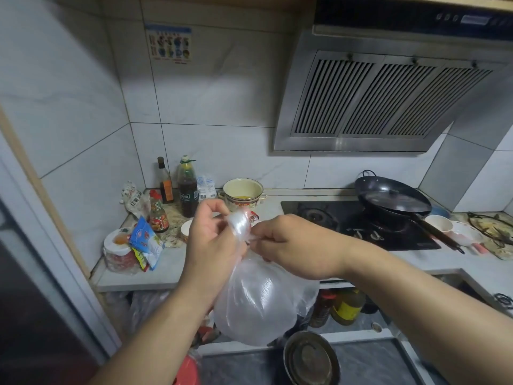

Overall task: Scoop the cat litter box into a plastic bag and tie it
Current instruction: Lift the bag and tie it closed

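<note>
Left hand (208,234) and right hand (288,245) both clenched on twisted neck of translucent, puffed plastic bag (258,304), held above pale kitchen counter (172,262), near black wok (394,200).

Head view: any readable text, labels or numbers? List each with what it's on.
Nothing reads fully.
Clear pouch: red Chinese characters, too blurred to quote.
Dark bottle: label word blurred.
Wall poster: pictures and red lines, too small.
Blue packet: red logo, unreadable.
Hood panel: no legible marks.
Bag, held by left hand and right hand: no print.
</note>
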Demonstrator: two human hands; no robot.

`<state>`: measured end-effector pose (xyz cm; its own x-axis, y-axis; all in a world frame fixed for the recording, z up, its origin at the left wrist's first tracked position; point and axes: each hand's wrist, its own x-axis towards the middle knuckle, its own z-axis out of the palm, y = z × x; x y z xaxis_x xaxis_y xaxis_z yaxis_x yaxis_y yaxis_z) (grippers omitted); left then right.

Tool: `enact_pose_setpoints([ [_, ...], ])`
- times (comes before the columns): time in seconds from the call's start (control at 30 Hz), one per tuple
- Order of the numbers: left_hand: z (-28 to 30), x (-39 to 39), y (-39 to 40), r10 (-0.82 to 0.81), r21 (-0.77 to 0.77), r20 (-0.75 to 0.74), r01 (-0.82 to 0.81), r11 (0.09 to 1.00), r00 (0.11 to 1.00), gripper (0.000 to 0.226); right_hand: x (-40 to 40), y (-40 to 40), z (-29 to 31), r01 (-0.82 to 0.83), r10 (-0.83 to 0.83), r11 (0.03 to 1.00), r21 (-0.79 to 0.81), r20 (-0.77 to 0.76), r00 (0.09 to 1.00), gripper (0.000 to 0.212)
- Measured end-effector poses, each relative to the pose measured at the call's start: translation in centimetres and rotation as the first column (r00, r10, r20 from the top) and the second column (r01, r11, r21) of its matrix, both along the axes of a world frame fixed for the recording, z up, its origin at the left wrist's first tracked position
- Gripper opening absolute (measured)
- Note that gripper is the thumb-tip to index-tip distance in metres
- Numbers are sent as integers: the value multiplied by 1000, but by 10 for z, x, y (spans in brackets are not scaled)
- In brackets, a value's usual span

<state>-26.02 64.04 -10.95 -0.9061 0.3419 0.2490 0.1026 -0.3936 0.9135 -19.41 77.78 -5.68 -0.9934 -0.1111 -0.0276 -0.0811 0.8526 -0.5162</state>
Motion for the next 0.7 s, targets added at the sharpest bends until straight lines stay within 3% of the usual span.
enact_pose_setpoints([
  [0.17,-1,-1,9,76,-49,-36,-77,996,996,17,2,-6,2,34,-41,998,-55,-129,991,21],
  [0.27,3,-3,12,66,-48,6,-66,997,998,14,4,-8,3,81,-99,992,-100,-195,976,28],
  [0.47,7,-6,10,27,-87,38,-24,996,999,10,-1,0,-1,95,-136,925,-369,-86,987,35],
  [0.7,16,-5,7,-27,-136,185,53,989,982,21,-6,3,-6,154,-239,901,-406,-168,956,27],
])
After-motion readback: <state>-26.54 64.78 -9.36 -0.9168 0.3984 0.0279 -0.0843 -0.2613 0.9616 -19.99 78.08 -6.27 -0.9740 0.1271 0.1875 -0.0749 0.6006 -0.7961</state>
